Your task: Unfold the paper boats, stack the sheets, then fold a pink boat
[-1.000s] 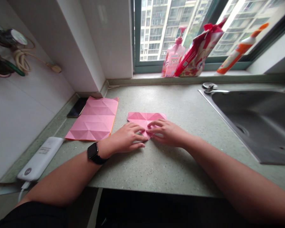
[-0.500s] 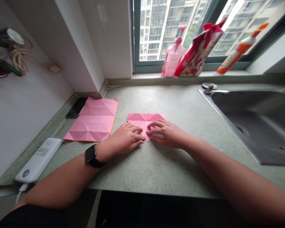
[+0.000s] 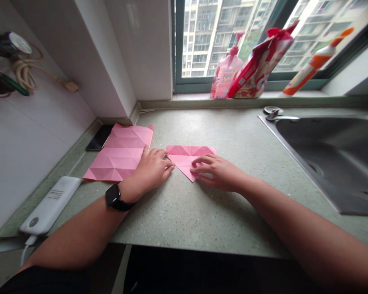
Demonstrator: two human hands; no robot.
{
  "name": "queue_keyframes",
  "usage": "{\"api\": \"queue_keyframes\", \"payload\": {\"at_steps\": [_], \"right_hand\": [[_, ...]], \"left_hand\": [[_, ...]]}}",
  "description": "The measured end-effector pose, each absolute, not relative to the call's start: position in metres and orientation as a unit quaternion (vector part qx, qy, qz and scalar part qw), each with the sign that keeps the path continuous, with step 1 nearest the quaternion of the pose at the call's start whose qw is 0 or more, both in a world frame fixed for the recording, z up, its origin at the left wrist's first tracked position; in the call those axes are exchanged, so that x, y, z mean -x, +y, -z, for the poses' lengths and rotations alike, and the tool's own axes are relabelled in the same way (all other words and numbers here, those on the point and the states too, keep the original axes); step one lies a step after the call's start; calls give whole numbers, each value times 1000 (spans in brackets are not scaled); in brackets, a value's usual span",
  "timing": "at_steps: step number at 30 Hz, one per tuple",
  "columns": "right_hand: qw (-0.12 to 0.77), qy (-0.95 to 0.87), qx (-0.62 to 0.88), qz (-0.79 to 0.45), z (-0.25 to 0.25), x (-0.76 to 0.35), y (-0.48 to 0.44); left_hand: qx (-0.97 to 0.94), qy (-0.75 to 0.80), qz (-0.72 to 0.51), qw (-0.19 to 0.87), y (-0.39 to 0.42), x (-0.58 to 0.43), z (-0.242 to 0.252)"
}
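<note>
A folded piece of pink paper (image 3: 185, 159) lies flat on the counter, with a straight band along its far side and a point toward me. My right hand (image 3: 217, 172) rests on its right part, fingers slightly bent and apart, pressing down without gripping. At the paper's left edge is my left hand (image 3: 153, 168), fingers spread, thumb and fingertips close to that slanted edge; whether they touch it I cannot tell. Left of that hand lie larger creased pink sheets (image 3: 116, 153) with an orange edge beneath, partly covered by the hand.
A dark phone (image 3: 98, 138) sits partly under the sheets. In front of it is a white power bank (image 3: 50, 206) with a cable. A steel sink (image 3: 331, 163) is set in on the right. A pump bottle (image 3: 225, 77), red bag (image 3: 260, 65) and orange-white bottle (image 3: 314, 67) stand on the sill.
My left hand has moved left, away from the paper's near point to its left edge, uncovering the slanted side. My right hand stays on the paper. The view has shifted slightly.
</note>
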State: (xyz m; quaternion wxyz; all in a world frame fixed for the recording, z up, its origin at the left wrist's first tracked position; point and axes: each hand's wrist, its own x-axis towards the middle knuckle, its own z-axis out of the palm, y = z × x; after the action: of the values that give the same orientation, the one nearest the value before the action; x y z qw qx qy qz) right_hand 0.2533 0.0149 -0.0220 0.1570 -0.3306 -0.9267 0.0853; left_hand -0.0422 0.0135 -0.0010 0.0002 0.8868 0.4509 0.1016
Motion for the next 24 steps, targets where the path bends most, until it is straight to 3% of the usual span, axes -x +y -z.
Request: {"api": "queue_keyframes", "payload": {"at_steps": [24], "right_hand": [[164,-927,323,-95,21,-253,15]], "left_hand": [[-830,519,-184,-87,25,55,18]]}}
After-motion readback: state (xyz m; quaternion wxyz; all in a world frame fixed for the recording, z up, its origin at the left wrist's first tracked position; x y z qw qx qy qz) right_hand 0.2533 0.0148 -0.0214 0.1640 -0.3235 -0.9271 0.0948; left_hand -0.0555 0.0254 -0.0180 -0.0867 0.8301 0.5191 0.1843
